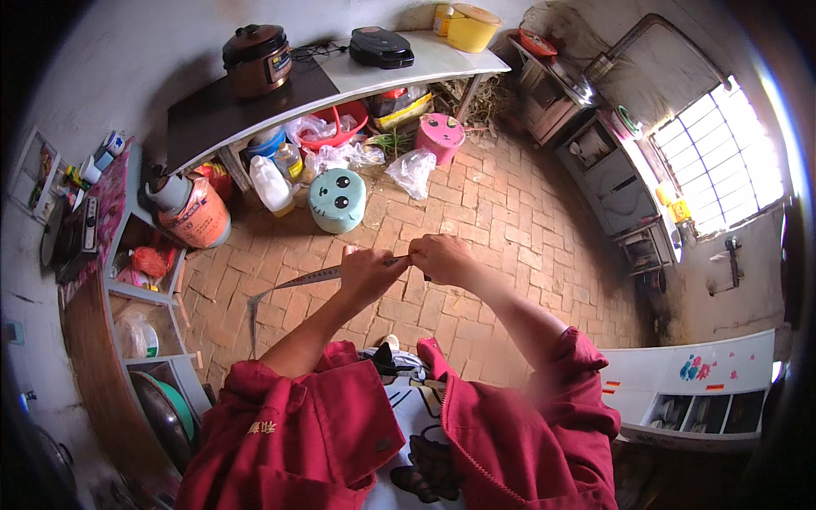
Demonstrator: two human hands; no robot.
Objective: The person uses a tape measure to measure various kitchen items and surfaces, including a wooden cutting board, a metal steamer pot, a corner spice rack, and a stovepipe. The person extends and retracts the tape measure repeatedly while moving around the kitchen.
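My left hand grips a measuring tape with printed numbers; its blade stretches out to the left of the hand, bends and hangs down past my left forearm. My right hand is closed on the same tape, touching or nearly touching the left hand's fingertips. A small dark and yellowish part shows under the right hand; whether it is the tape's case I cannot tell. Both hands are held above the brick floor, in front of my red jacket.
A light blue cat-face stool, a white plastic jug and a pink stool stand ahead on the brick floor. Behind them is a long table with a cooker. Shelves line the left; a white cabinet stands right.
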